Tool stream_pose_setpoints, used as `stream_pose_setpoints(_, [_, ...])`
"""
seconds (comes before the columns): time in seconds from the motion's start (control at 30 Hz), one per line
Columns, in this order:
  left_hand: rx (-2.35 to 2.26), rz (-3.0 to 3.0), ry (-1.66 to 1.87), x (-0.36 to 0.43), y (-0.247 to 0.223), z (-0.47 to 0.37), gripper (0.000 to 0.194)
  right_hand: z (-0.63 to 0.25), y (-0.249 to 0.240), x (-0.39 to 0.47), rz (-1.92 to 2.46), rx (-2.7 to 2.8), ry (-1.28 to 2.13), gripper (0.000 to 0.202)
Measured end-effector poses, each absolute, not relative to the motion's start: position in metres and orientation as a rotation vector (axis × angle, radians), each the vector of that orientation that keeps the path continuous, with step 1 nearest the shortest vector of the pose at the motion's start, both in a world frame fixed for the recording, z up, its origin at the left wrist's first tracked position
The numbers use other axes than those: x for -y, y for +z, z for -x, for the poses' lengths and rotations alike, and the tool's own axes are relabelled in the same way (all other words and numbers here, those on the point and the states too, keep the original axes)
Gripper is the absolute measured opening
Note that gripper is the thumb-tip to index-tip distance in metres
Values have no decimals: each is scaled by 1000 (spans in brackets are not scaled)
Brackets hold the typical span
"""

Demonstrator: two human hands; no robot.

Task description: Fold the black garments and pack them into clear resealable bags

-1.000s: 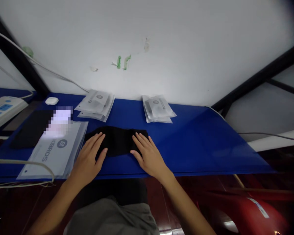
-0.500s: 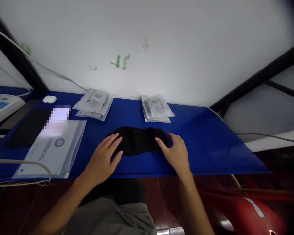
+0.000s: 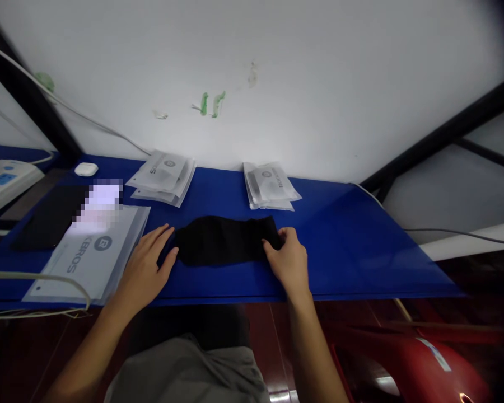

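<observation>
A black cloth piece [image 3: 224, 240] lies stretched lengthwise on the blue table [image 3: 340, 252], near its front edge. At the cloth's left end rests my left hand [image 3: 149, 266], fingers apart, with nothing held. My right hand [image 3: 289, 260] pinches the cloth's right end between thumb and fingers. Left of my left hand is a large frosted zip bag [image 3: 88, 254] with printed letters.
Two small groups of frosted bags stand at the back, one left [image 3: 163, 176] and one right [image 3: 271, 187]. A phone [image 3: 96, 207], a white earbud case [image 3: 86, 169] and a power strip [image 3: 6, 184] are on the left. A red stool [image 3: 403, 358] is below right.
My left hand has moved left, off the cloth's top to its end. My right hand has closed on the right end and shifted slightly left. The cloth lies flatter and reaches further left.
</observation>
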State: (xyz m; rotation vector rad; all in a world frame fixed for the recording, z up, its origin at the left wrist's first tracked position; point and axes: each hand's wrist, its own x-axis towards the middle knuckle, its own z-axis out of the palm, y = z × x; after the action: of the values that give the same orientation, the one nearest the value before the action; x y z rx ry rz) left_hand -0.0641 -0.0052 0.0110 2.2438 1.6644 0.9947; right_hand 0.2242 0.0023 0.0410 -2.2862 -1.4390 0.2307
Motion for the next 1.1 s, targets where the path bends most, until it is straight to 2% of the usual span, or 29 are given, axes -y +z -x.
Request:
stream_pose_setpoints(0.13, [-1670, -2188, 1028, 6, 10, 67, 42, -213, 51, -3, 2145, 1459, -8, 22])
stream_pose_setpoints(0.27, [-1689, -2091, 1073, 7, 10, 68, 42, -177, 66, 7, 1744, 1783, -279, 22])
stream_pose_setpoints(0.37, [-1726, -1995, 1116, 8, 13, 70, 44, -151, 68, 17, 1259, 2235, -134, 28])
stream_pose_setpoints(0.43, [-1739, -1929, 1143, 8, 14, 71, 44, -145, 64, 22, 1110, 2347, -13, 31])
stream_pose_setpoints(0.63, [-1728, -1916, 1084, 9, 13, 70, 48, -152, 48, 21, 1487, 2269, 28, 48])
stream_pose_setpoints(1.1, [-1731, -2011, 1012, 7, 8, 70, 48, -108, 25, 11, 1730, 2283, 19, 61])
